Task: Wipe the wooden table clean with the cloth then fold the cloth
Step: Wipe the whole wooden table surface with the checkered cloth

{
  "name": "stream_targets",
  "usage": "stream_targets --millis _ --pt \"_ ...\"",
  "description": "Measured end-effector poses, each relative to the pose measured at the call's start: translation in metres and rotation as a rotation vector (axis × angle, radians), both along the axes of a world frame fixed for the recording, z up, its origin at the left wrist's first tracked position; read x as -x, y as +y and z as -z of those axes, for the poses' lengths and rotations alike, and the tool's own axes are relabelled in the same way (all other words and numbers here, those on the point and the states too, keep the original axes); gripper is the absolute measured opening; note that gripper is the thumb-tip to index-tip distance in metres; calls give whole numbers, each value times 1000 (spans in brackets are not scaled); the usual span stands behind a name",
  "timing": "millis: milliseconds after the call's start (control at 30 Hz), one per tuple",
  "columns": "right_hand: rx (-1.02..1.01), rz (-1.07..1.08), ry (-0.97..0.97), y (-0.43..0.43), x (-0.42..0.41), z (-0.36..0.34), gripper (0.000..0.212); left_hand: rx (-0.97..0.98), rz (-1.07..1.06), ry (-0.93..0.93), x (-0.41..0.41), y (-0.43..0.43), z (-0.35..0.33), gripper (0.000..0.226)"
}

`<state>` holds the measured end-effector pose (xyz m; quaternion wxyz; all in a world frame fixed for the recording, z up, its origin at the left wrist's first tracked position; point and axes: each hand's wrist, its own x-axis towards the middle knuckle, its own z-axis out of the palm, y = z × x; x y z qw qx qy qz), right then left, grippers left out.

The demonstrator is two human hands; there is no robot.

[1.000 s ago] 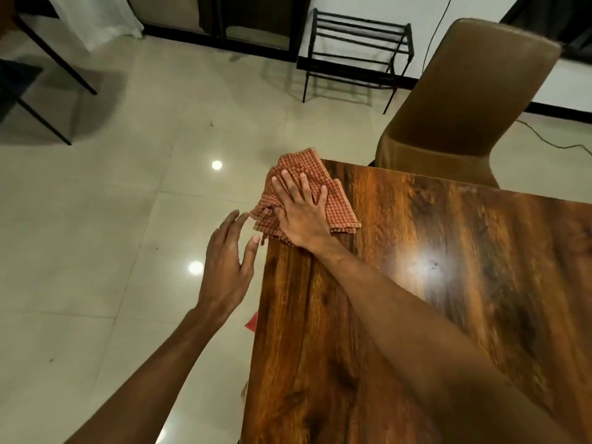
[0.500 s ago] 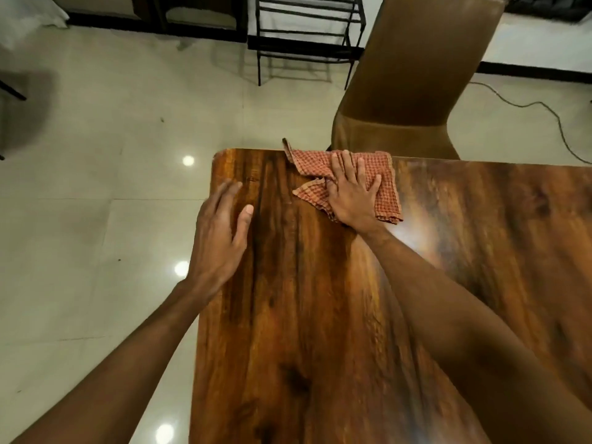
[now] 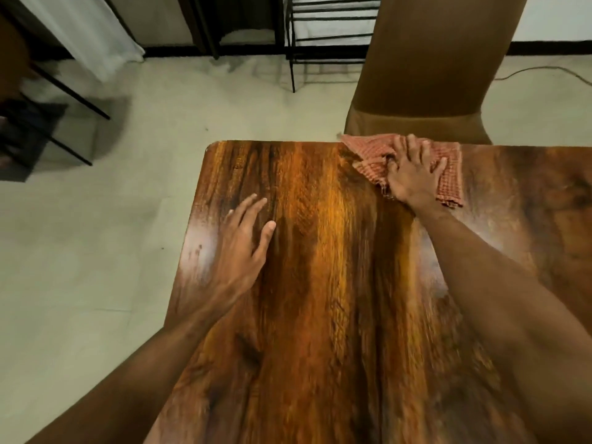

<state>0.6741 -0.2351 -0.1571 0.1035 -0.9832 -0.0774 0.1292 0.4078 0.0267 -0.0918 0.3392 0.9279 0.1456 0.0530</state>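
Pressing flat w/ spread fingers, right hand (image 3: 413, 177) pins cloth (image 3: 448, 174), long axis along table (image 3: 320, 283) far edge; left hand (image 3: 238, 248) open.

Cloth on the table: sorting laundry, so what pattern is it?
Cloth: small red-orange and white checks, head view.

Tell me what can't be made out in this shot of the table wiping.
Head view only:
- Cloth: its middle is covered by the right hand; fold state unclear.
- Wooden table: right and near sides cut off by the frame; motion blur hides any dirt.
- Left hand: contact with the table unclear.
- Chair: top cut off.
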Motion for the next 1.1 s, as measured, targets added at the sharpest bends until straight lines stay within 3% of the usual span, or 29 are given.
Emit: stream_targets --millis 67,233,367,533,633,733,867,1000,1100 --pt "-3 15 40 -13 11 -3 63 -18 -14 1 13 -8 -6 48" --pt "15 -198 -67 -42 98 10 66 -30 -52 55 42 -23 -24 48" --pt "3 -39 15 -65 116 1 65 -54 -55 52 64 -20 -31 49" --pt "53 -265 -78 -67 204 10 65 -133 -79 57 100 -7 -20 51" --pt "53 -174 -18 -67 207 1 67 -125 -81 80 127 3 -11 50" --pt "41 -170 45 -17 270 -9 72 -102 -74 77 159 6 -8 50" --pt "51 -555 -40 62 394 -7 66 -34 -33 96 207 5 -9 55" --pt "50 -373 6 104 425 -14 67 -33 -59 82 261 19 -15 49" --pt "3 -531 8 148 511 -21 70 2 -92 93 300 24 -23 50"
